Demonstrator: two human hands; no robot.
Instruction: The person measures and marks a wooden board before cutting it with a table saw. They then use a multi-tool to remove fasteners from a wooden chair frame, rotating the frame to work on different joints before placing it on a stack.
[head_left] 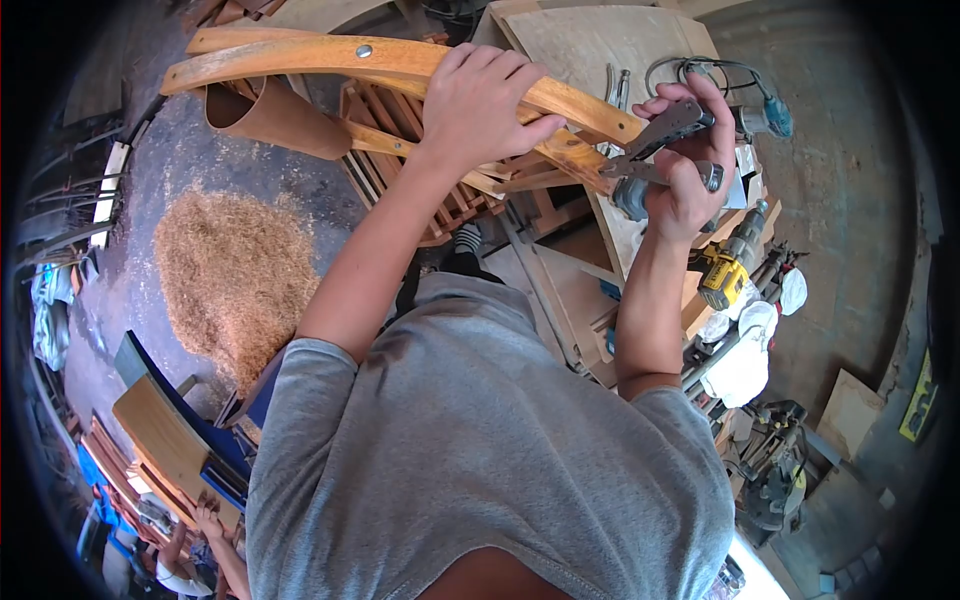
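Note:
My left hand (482, 108) is closed over a curved, varnished wooden piece (290, 60) with a round metal bolt head in it. A second wooden bar crosses beneath it. In my right hand (690, 190) is a pair of metal pliers (672, 128) with its handles spread apart. Their jaws are at the end of the lower wooden bar (578, 158), close to or touching it; what they grip, if anything, is too small to make out. A brown curved panel (275, 118) hangs under the wood at the left.
Slatted wooden parts (400, 115) stand below the wood. A sawdust pile (235, 275) covers the floor at left. At right lie a yellow drill (725, 272), a corded teal power tool (775, 117) and a plywood board (610, 45). Another person's hand (208, 520) touches a wooden panel (165, 430) at lower left.

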